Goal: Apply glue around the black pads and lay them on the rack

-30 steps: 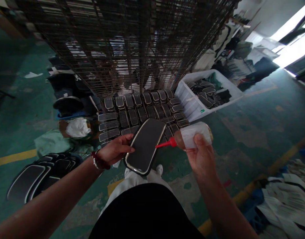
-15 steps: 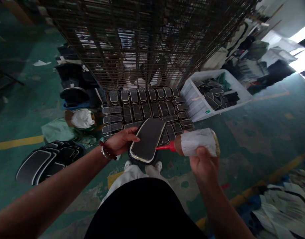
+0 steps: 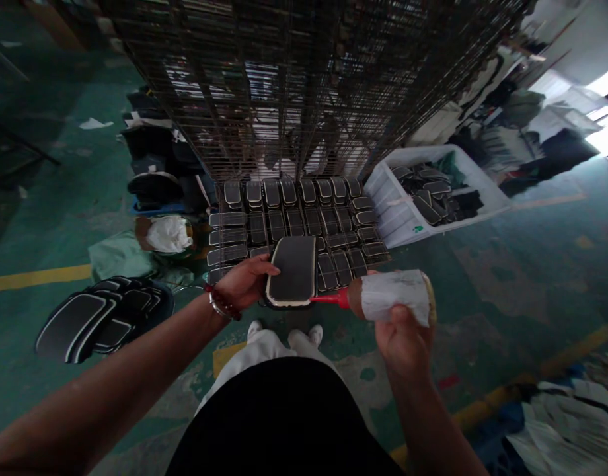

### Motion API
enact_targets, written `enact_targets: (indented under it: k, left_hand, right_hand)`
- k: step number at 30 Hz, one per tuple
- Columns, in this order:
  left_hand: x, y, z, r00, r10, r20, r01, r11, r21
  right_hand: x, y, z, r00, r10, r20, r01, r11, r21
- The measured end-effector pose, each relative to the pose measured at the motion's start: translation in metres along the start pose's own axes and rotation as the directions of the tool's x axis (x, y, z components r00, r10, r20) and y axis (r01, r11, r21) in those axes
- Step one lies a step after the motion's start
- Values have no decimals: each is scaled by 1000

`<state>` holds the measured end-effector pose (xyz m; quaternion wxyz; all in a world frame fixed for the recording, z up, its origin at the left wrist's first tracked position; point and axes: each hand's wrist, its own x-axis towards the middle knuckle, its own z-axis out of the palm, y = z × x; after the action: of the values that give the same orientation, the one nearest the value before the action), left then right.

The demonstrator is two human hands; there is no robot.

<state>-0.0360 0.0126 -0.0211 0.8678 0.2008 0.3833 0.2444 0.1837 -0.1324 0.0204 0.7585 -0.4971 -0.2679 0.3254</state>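
Observation:
My left hand (image 3: 245, 283) grips the left edge of a dark grey panel (image 3: 294, 270), its thumb on top and the other fingers mostly hidden beneath. A pale, glue-like line runs along the panel's border. In my right hand (image 3: 403, 337) is a squeeze bottle (image 3: 393, 295) wrapped in white, lying nearly level with its red nozzle pointing left. The nozzle tip meets the panel's lower right corner. Beyond the panel, many similar pale-edged panels (image 3: 257, 226) lie in rows on a wire rack shelf.
A tall wire rack (image 3: 284, 86) rises ahead. To its right stands a white bin (image 3: 398, 198) holding dark pieces. More edged panels (image 3: 76, 324) are piled at left, near a container with a white bag (image 3: 169, 234). Light-coloured fabric (image 3: 562, 416) lies at lower right.
The panel has turned in my left hand, from tilted to nearly square with me. The nozzle tip now sits at its lower right corner instead of along the right edge.

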Motion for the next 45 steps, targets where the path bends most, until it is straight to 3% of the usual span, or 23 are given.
enact_targets:
  k: [3, 5, 8, 10, 12, 15, 17, 22, 27, 29, 34, 37, 39, 41, 43, 45]
  left_hand:
    - [0, -3, 4, 998, 18, -54, -20, 999, -42]
    - [0, -4, 7, 995, 32, -90, -36, 998, -44]
    - [-1, -6, 14, 992, 84, -96, -84, 996, 4]
    - [-2, -10, 18, 992, 109, -63, -105, 992, 65]
    - [-4, -15, 22, 994, 111, -25, -107, 985, 133]
    - [-6, -24, 28, 995, 95, 26, -98, 973, 210]
    - [-7, -29, 32, 994, 90, 56, -101, 964, 244]
    - [-4, -33, 39, 993, 89, 81, -108, 952, 286]
    - [3, -29, 41, 996, 63, 66, -79, 952, 294]
    - [6, -29, 43, 995, 57, 78, -78, 950, 302]
    - [13, -36, 58, 993, 65, 99, -95, 937, 337]
    - [22, -45, 73, 992, 80, 100, -110, 930, 350]
    - [30, -54, 85, 993, 84, 88, -110, 926, 362]
    - [40, -64, 98, 995, 80, 67, -99, 917, 385]
    - [53, -75, 110, 996, 79, 41, -89, 911, 403]
    - [67, -87, 121, 996, 93, 10, -89, 906, 414]
  right_hand:
    - [-6, 7, 5, 995, 60, -74, -56, 997, 61]
    - [-8, 13, 8, 974, 188, -123, -173, 977, 125]
    - [1, 18, 12, 853, 505, -130, -453, 842, 294]
    - [16, 17, 14, 799, 589, -120, -508, 769, 389]
    - [33, 16, 15, 851, 505, -146, -416, 817, 400]
    - [56, 14, 16, 958, 247, -146, -204, 944, 260]
    - [65, 16, 17, 982, 127, -136, -105, 982, 160]
    - [61, 25, 14, 984, -23, -177, 32, 998, 52]
    - [48, 24, -5, 992, 80, -98, -78, 997, 26]
    - [54, 18, -16, 993, 80, -83, -77, 996, 38]
    - [86, 7, -42, 988, -92, -125, 105, 989, 102]
    - [95, 7, -60, 985, -92, -148, 111, 986, 126]
    - [93, 8, -74, 989, -18, -148, 41, 986, 160]
    - [91, 7, -89, 980, 169, -109, -145, 969, 200]
    - [93, 1, -108, 896, 441, -62, -409, 870, 277]
    - [104, -9, -131, 774, 632, -40, -558, 710, 431]
